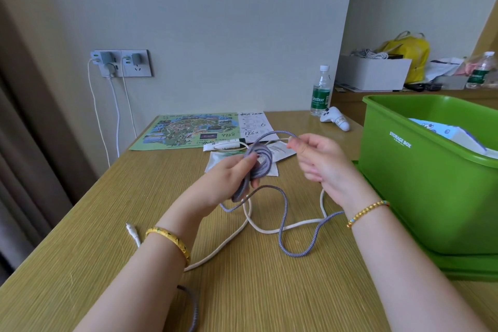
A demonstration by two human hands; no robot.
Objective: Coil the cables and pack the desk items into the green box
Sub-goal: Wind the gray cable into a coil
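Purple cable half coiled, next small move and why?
Probably lay the loop pinched by the right hand onto the coil that the left hand holds: much of the purple cable is loose on the desk, crossing the white cable.

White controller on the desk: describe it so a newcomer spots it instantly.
Start at the green box on the right of the desk. Just beyond its far left corner, beside a green-labelled water bottle, lies the white controller. It alone is curved, with a handwritten label on its grip.
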